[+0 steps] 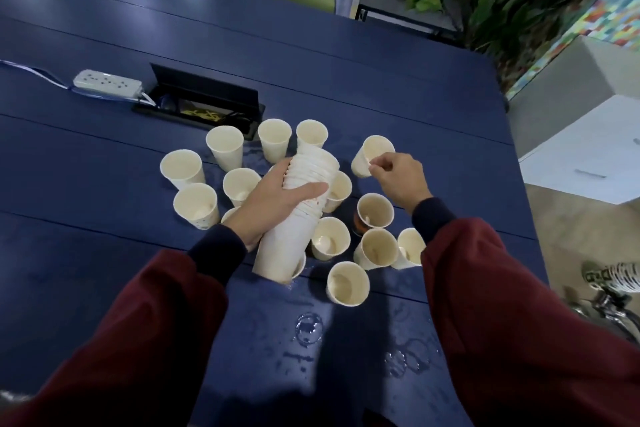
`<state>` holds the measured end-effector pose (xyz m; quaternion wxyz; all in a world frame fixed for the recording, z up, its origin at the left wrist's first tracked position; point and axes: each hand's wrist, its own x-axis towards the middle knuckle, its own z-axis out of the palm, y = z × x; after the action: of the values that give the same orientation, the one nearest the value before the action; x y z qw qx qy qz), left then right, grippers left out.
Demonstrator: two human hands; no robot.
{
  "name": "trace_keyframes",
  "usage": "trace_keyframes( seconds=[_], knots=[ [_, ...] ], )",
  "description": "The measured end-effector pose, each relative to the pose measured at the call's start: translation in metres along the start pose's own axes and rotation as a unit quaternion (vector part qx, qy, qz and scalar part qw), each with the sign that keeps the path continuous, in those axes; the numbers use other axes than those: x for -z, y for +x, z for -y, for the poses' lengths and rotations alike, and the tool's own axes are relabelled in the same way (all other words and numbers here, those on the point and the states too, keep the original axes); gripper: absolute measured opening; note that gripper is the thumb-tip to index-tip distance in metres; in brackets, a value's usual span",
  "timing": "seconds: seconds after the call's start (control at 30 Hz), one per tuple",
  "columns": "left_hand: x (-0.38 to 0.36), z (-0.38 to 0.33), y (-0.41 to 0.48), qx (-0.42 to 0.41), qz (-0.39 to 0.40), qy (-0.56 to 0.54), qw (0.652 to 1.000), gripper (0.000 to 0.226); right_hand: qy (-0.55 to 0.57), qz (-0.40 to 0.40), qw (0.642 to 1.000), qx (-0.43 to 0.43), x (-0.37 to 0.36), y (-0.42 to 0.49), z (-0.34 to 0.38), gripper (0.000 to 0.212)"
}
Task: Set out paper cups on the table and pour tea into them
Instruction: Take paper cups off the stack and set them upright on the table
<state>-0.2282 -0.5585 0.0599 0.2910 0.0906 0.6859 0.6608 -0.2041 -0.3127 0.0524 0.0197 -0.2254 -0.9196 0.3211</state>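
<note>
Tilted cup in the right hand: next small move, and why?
Probably set the tilted cup upright on the table beside it, then let go. The right hand pinches its rim with the cup off-level, and the left hand grips the stack, ready for another.

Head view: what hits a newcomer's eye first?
The tall stack of nested paper cups at centre, gripped by the left hand, with single cups standing all round it on the blue table. Just right of it, the right hand pinches the rim of a tilted cup. Wet rings glisten on the tabletop nearer the person.
</note>
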Motion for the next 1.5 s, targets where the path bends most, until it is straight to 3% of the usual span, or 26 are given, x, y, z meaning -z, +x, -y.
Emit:
trace_keyframes(
  seconds=[0.27, 0.37, 0.47, 0.57, 0.63, 0.73, 0.87, 1.03, 1.17, 1.27, 1.33, 1.5],
  knots=[
    [0.034, 0.003, 0.024, 0.032, 0.04, -0.007, 0.999, 0.056, -0.035, 0.048, 0.996, -0.066, -0.03, 0.025, 0.004, 0.023],
    [0.042, 0.005, 0.036, 0.036, 0.059, 0.004, 0.998, 0.059, -0.022, 0.071, 0.993, -0.093, -0.032, 0.029, 0.008, 0.035],
    [0.046, 0.0, 0.046, 0.043, 0.073, 0.005, 0.996, 0.055, -0.024, 0.012, 0.996, -0.081, -0.03, 0.025, 0.016, 0.043],
    [0.045, 0.002, 0.052, 0.048, 0.085, 0.002, 0.995, 0.054, 0.043, -0.065, 0.996, -0.053, -0.025, 0.002, 0.035, 0.03],
    [0.041, 0.005, 0.053, 0.044, 0.098, 0.015, 0.994, 0.054, 0.112, -0.064, 0.991, -0.026, -0.025, -0.021, 0.05, 0.019],
    [0.029, 0.005, 0.05, 0.037, 0.113, 0.027, 0.993, 0.054, 0.184, -0.032, 0.982, 0.009, -0.023, -0.049, 0.065, 0.02],
    [0.011, 0.002, 0.044, 0.034, 0.147, 0.024, 0.988, 0.057, 0.188, -0.04, 0.981, 0.022, -0.013, -0.062, 0.062, 0.013],
    [-0.009, -0.006, 0.039, 0.026, 0.153, 0.048, 0.987, 0.052, 0.208, -0.042, 0.977, 0.012, 0.007, -0.064, 0.04, 0.021],
    [-0.021, -0.011, 0.031, 0.027, 0.155, 0.071, 0.985, 0.046, 0.24, -0.125, 0.962, -0.028, 0.028, -0.054, 0.01, 0.022],
    [-0.023, -0.009, 0.035, 0.024, 0.123, 0.058, 0.99, 0.047, 0.22, -0.196, 0.955, -0.042, 0.046, -0.038, -0.023, 0.021],
    [-0.025, -0.007, 0.038, 0.018, 0.103, 0.053, 0.993, 0.051, 0.187, -0.196, 0.961, -0.053, 0.052, -0.027, -0.042, 0.02],
    [-0.036, 0.002, 0.038, 0.034, 0.099, 0.053, 0.993, 0.043, 0.008, -0.051, 0.997, -0.057, 0.036, -0.016, -0.076, 0.023]
  ],
)
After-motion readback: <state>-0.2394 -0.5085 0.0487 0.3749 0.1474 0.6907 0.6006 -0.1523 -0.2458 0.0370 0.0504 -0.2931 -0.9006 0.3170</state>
